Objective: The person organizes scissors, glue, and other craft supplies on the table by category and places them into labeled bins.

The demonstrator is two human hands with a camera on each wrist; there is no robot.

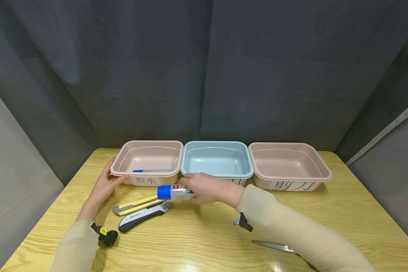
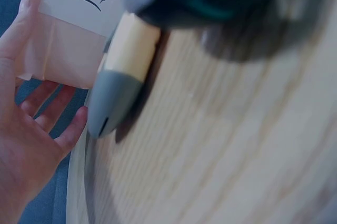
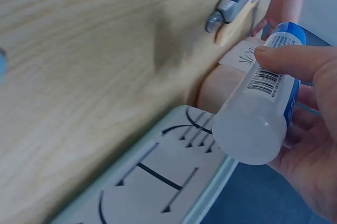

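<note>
1. A clear bottle [image 1: 181,192] was held sideways above a wooden table [image 1: 197,241], in front of the left end of the blue bin [image 1: 221,166]. A smooth translucent body, a bright blue cap pointed leftward, a small red mark and a printed barcode could be seen.
2. The bottle was pinched by the right hand [image 1: 207,187]; its thumb was pressed on one side and its fingers were curled round the other, closed to the bottle's width.
3. Left of the blue bin, the corner of a pink bin [image 1: 149,153] labelled 胶水 was touched by the left hand [image 1: 103,185], whose thumb and fingers were loosely spread.
4. Three bins were counted in a row: the blue bin, the pink one to its left, and a second pink bin [image 1: 289,162], labelled 剪刀, to its right.
5. Two bottles were counted: the held one, and a second bottle [image 1: 153,170], partly hidden, inside the bin left of the blue bin.
6. Two cutters were counted, laid side by side in front and left of the blue bin: a yellow cutter [image 1: 136,206] and a grey-and-black cutter [image 1: 144,216].
7. One pair of scissors [image 1: 273,245], partly covered by a sleeve [image 1: 292,223], was seen farther in front and right of the blue bin.
</note>
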